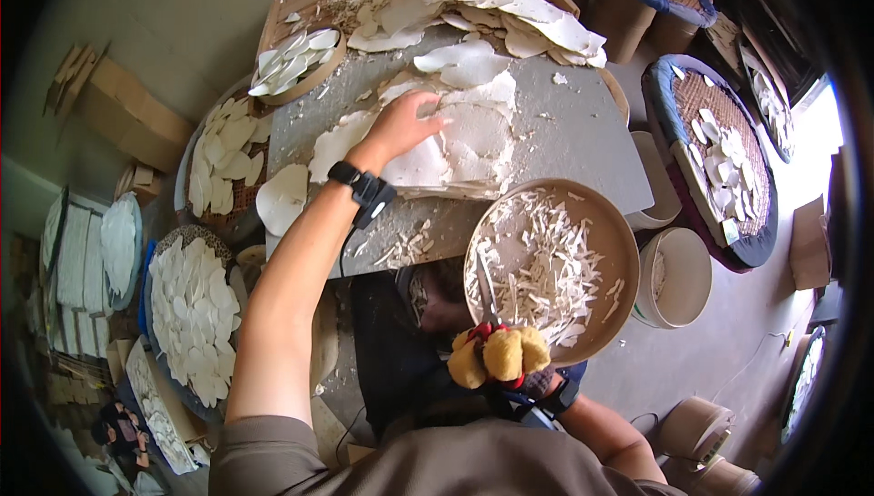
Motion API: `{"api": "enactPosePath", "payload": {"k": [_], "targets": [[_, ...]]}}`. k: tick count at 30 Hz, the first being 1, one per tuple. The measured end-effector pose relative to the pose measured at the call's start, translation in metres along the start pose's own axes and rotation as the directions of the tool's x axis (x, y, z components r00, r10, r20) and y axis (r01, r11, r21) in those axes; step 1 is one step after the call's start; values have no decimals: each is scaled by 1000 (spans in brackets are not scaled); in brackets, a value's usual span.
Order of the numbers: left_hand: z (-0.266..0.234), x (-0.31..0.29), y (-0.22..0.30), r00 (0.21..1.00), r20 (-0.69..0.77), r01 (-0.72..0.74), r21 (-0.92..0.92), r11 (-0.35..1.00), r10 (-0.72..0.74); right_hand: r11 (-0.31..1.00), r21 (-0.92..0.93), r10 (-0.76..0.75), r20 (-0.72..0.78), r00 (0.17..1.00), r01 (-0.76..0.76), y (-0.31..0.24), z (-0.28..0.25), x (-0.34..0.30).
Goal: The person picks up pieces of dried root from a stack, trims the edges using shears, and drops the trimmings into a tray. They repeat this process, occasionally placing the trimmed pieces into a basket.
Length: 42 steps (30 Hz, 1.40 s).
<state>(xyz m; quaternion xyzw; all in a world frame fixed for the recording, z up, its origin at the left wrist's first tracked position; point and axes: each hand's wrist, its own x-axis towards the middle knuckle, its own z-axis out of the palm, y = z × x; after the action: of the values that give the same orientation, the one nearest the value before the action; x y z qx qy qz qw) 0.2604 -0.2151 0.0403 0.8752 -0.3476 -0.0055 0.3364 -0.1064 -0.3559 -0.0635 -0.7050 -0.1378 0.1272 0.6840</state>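
2 hands: left hand [403, 126] flat on white sheets [455, 146], right-hand [496, 355] grip closed round scissors [486, 300] beside brown cardboard box [127, 114].

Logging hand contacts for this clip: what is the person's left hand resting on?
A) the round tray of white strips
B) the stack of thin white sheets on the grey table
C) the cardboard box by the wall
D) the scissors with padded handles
B: the left hand lies flat on the stack of thin white sheets on the grey table, while the right hand holds the scissors over the round tray.
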Motion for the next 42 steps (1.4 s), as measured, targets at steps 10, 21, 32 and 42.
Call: {"api": "enactPosePath", "payload": {"k": [10,21,32,42], "targets": [[74,104,-6,958,-42,283,317,905,-285,-882,470,201,446,872,-37,-4,-4,-2],[-13,49,-24,925,-339,47,-344,938,-171,-391,896,147,287,947,-211,19,9,6],[-30,-177,67,835,163,253,-962,104,-525,-35,961,335,271,902,-275,-40,-2,4],[-14,-276,110,791,41,280,-911,302,-610,919,388,59,23,998,-63,38,31,15]]}}
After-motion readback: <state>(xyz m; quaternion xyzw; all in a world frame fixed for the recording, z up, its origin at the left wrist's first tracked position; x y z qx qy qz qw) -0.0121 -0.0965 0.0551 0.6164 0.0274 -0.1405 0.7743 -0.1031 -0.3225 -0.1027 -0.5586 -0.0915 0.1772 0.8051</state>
